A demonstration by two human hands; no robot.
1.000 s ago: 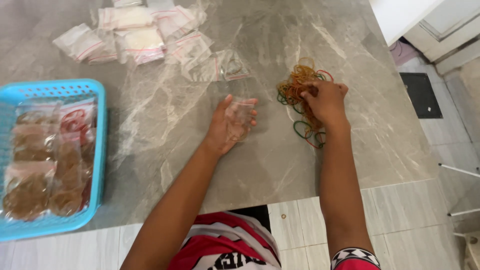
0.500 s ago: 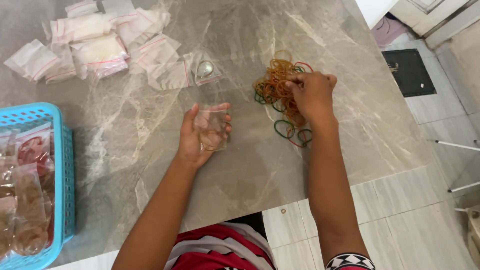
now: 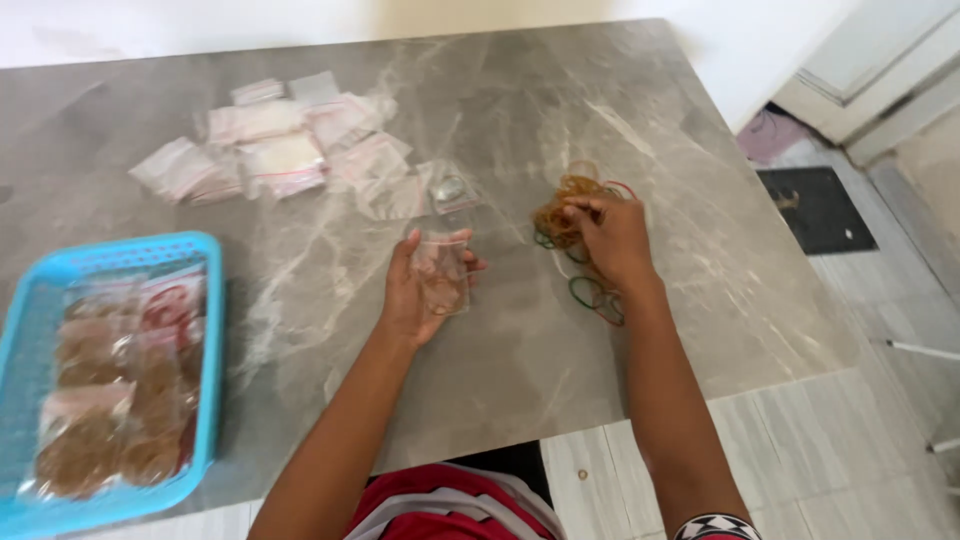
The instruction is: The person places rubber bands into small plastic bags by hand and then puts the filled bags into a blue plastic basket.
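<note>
While L hand (image 3: 415, 295) grips the clear pouch (image 3: 441, 275) at table (image 3: 300, 300) centre as before, I see R hand (image 3: 612, 240) has shifted, fingers now pinching the rubber bands (image 3: 565, 222) at 3 o'clock; filling underway.

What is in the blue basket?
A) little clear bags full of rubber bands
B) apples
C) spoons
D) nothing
A: the blue basket at the table's left edge holds small clear bags packed with brownish and red rubber bands.
</note>
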